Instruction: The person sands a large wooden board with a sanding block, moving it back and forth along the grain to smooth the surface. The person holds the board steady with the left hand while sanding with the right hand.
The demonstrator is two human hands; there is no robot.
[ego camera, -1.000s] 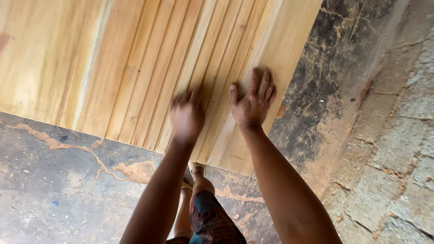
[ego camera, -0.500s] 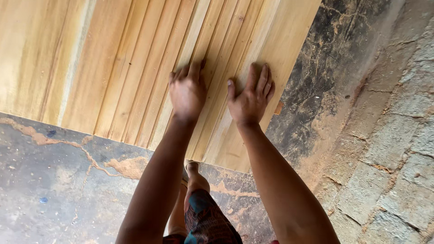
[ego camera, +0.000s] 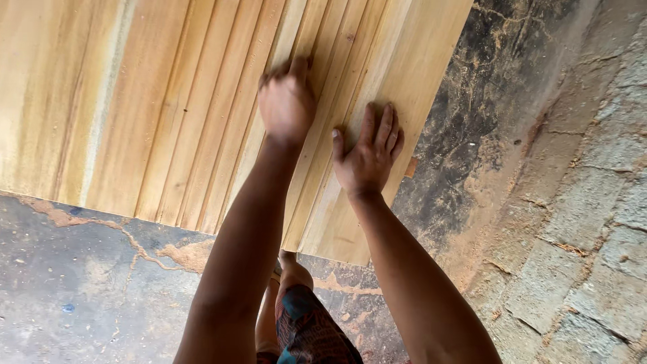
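A row of pale wooden planks (ego camera: 168,114) stands on edge, side by side, on a rough floor. My left hand (ego camera: 286,101) curls over the edge of one thin plank (ego camera: 300,40) near the middle of the row, blurred by motion. My right hand (ego camera: 369,154) lies flat with fingers spread on the wide outer board (ego camera: 418,81) at the right end. Both arms reach forward from the bottom of the view.
The dark floor (ego camera: 81,283) has cracks and sawdust. My foot (ego camera: 291,266) and patterned clothing (ego camera: 310,330) show at the bottom centre. A block wall (ego camera: 593,202) with sawdust at its base runs along the right.
My left hand has moved up along the planks and closed on a plank's edge. My right hand stays flat on the outer board.
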